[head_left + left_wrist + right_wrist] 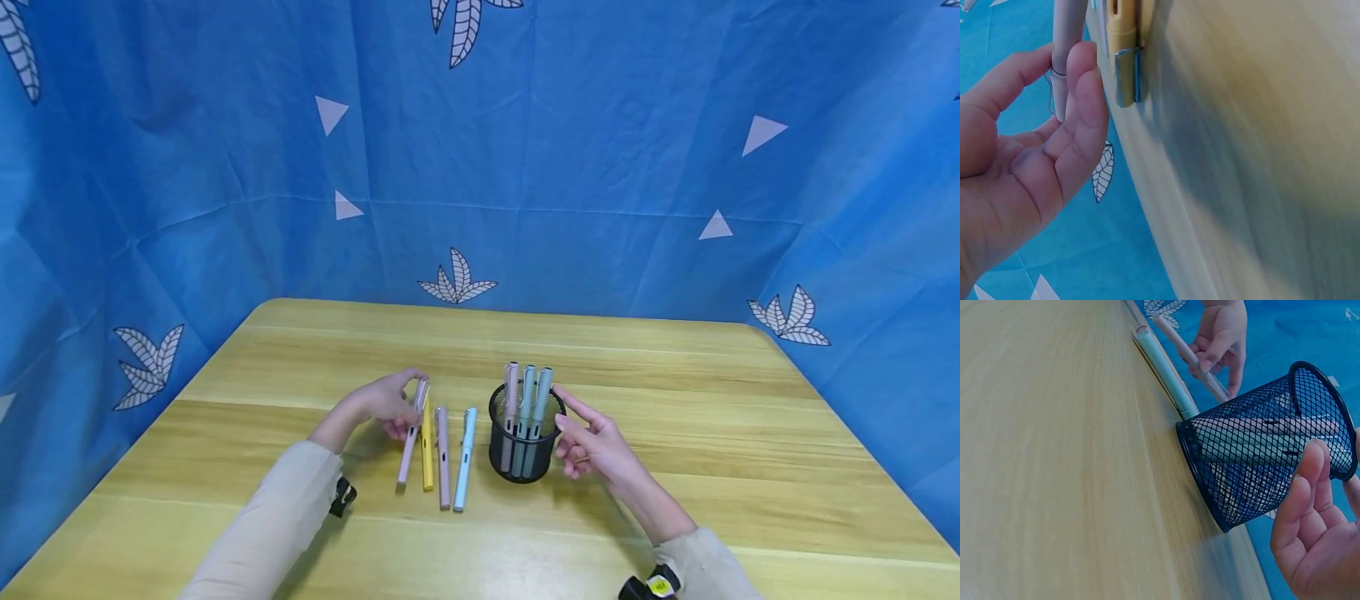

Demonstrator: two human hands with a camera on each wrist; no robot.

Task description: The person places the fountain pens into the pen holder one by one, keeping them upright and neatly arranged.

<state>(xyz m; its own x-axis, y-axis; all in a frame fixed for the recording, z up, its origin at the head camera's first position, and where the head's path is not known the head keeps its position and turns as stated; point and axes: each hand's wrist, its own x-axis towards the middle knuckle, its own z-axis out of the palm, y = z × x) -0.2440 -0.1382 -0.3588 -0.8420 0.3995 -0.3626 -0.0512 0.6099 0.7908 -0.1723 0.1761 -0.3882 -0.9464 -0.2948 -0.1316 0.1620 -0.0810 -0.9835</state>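
Observation:
My left hand (390,400) pinches a pale purple pen (408,446) between thumb and fingers, tilted, its clip end uppermost. Just right of it lie a yellow pen (427,450), another purple pen (443,467) and a light blue pen (465,458), side by side. A black mesh pen holder (1260,450) stands upright with a pinkish pen (512,383) and two blue-green pens (542,392) inside. At its right side, my right hand (596,446) holds the rim with thumb and index finger; the other fingers are curled beside the mesh.
The wooden table (247,417) has rounded far corners. Behind and beside it hangs a blue cloth (600,150) with white leaf and triangle prints. Dark straps show at both wrists.

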